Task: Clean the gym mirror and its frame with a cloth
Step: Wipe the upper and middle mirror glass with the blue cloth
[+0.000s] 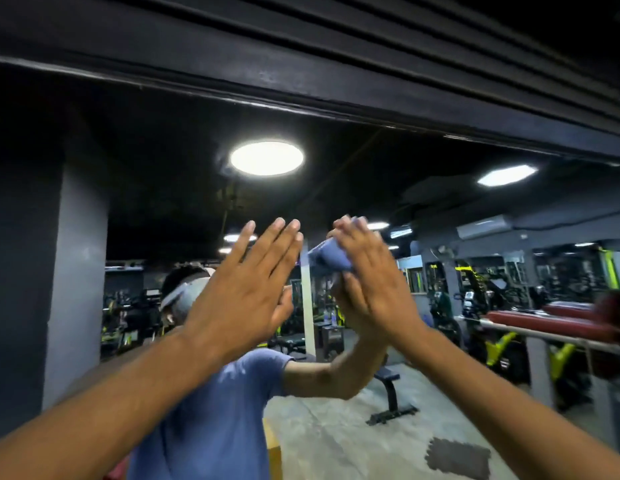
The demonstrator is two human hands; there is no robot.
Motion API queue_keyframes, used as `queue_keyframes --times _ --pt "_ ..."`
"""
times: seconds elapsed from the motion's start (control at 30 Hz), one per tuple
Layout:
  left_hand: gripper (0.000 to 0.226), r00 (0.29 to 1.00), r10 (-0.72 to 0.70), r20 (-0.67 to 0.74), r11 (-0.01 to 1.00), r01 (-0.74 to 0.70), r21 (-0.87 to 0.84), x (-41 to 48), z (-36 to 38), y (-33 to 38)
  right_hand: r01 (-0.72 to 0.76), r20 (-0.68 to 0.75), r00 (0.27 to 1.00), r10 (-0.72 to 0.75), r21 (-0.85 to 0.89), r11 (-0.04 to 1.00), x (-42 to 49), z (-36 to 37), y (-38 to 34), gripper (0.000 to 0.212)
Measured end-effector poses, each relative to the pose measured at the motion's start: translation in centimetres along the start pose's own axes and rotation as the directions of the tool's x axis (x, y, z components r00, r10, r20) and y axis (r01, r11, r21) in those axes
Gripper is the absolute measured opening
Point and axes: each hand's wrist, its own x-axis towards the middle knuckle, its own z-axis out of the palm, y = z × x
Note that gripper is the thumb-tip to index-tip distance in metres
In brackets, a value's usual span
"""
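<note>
The left hand [239, 292] lies flat on the mirror [336, 188], fingers straight. The right hand [374, 282] presses a blue cloth [327, 259] on the glass, fingers seemingly straight, below the dark frame [301, 81].

- I see both hands raised flat at the mirror [336, 174]: the left hand [242, 289] has straight fingers, the right hand [370, 282] presses the blue cloth [327, 259] on the glass.
- Only a narrow gap separates the two hands, partly filled by the cloth.
- Above the fingertips I have a broad stretch of open glass, running up to the dark frame [301, 84], which slants across the top and bars the way.
- Left of the left hand the glass lies open as far as the grey pillar reflected there.
- Right of the right hand the glass is open too.
</note>
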Motion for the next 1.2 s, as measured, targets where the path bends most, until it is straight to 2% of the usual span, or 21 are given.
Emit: queue_keyframes --times 0.07,0.17,0.23,0.3,0.37,0.4,0.47,0.5,0.57,0.6,0.63,0.67,0.7,0.77,0.83,0.87,0.93,1.0,1.07,1.13,1.2 --pt "0.073 0.998 0.062 0.024 0.998 -0.062 -0.001 -0.9 0.2 0.9 -0.254 -0.1 0.961 0.258 0.052 0.966 0.7 -0.9 3.0 0.059" --pt "0.074 0.998 0.042 0.039 0.999 -0.041 -0.029 -1.6 0.3 1.9 -0.557 -0.205 0.788 0.581 0.166 0.814 2.2 -0.6 3.8 0.061" --pt "0.074 0.999 0.012 0.043 0.998 -0.009 -0.066 -1.9 0.0 2.5 -0.528 -0.189 0.815 0.548 0.149 0.836 0.0 1.3 0.4 0.06" --pt "0.075 0.998 -0.003 0.058 0.997 0.008 -0.082 -2.4 -0.2 3.1 -0.335 -0.092 0.935 0.342 0.084 0.938 -5.5 2.8 -4.0 0.061" --pt "0.076 0.997 -0.002 0.078 0.997 0.009 -0.081 -3.1 -0.1 3.7 -0.123 0.041 0.992 0.121 0.035 0.992 -10.7 2.8 -5.8 0.063" --pt "0.076 0.997 -0.003 0.077 0.996 0.01 -0.089 -3.4 -0.1 3.9 -0.082 0.071 0.994 0.081 0.011 0.997 -12.0 2.3 -4.9 0.062" --pt "0.075 0.998 -0.01 0.066 0.993 0.018 -0.113 -3.7 -0.2 4.1 -0.19 0.014 0.982 0.19 -0.02 0.982 -11.5 1.3 -1.7 0.063" --pt "0.075 0.998 -0.013 0.065 0.993 0.02 -0.117 -3.8 -0.2 4.2 -0.323 -0.069 0.944 0.323 0.017 0.946 -10.4 0.9 0.1 0.063" --pt "0.075 0.998 -0.015 0.067 0.994 0.023 -0.109 -3.9 -0.2 4.3 -0.596 -0.197 0.756 0.624 0.187 0.781 -7.3 0.2 2.6 0.059" --pt "0.075 0.998 -0.017 0.066 0.994 0.023 -0.105 -4.0 -0.1 4.3 -0.668 -0.229 0.665 0.711 0.243 0.703 -6.1 0.3 3.1 0.058" --pt "0.075 0.998 -0.018 0.065 0.994 0.025 -0.105 -4.0 -0.1 4.3 -0.695 -0.242 0.625 0.743 0.263 0.67 -5.6 0.8 2.6 0.058" --pt "0.075 0.998 -0.019 0.065 0.994 0.026 -0.109 -3.9 0.0 4.3 -0.69 -0.235 0.635 0.736 0.255 0.677 -6.0 1.5 1.5 0.059" --pt "0.075 0.998 -0.022 0.064 0.993 0.029 -0.114 -4.0 -0.1 4.3 -0.647 -0.208 0.698 0.685 0.224 0.728 -7.2 2.2 -0.2 0.06" --pt "0.075 0.998 -0.02 0.058 0.992 0.027 -0.12 -4.0 -0.1 4.3 -0.429 -0.098 0.893 0.44 0.11 0.896 -11.5 3.1 -3.5 0.062" --pt "0.075 0.998 -0.011 0.059 0.994 0.017 -0.107 -4.0 -0.1 4.2 -0.165 0.063 0.984 0.164 0.009 0.986 -15.2 2.8 -4.0 0.063" --pt "0.075 0.998 -0.009 0.063 0.995 0.015 -0.099 -4.0 -0.1 4.2 -0.106 0.076 0.991 0.108 -0.032 0.994 -15.4 2.3 -2.7 0.064" --pt "0.075 0.997 -0.009 0.074 0.996 0.015 -0.089 -4.0 -0.1 4.2 -0.244 -0.01 0.97 0.243 -0.031 0.969 -12.9 1.7 0.1 0.064" --pt "0.074 0.996 0.0 0.086 0.997 0.007 -0.079 -3.8 -0.3 3.8 -0.519 -0.131 0.835 0.535 0.136 0.844 -7.6 1.2 1.5 0.062" --pt "0.07 0.996 0.028 0.08 0.998 -0.024 -0.054 -3.3 -0.7 2.8 -0.619 -0.176 0.733 0.658 0.229 0.751 -2.5 1.3 1.0 0.064" --pt "0.066 0.999 0.027 0.042 0.999 -0.025 -0.032 -2.9 -1.2 1.3 -0.522 -0.158 0.817 0.555 0.208 0.827 -0.8 2.2 -2.4 0.063" --pt "0.067 0.999 -0.035 0.025 0.999 0.036 -0.033 -3.1 -1.6 -0.3 -0.298 -0.059 0.949 0.31 0.164 0.941 -3.0 3.0 -6.9 0.063"
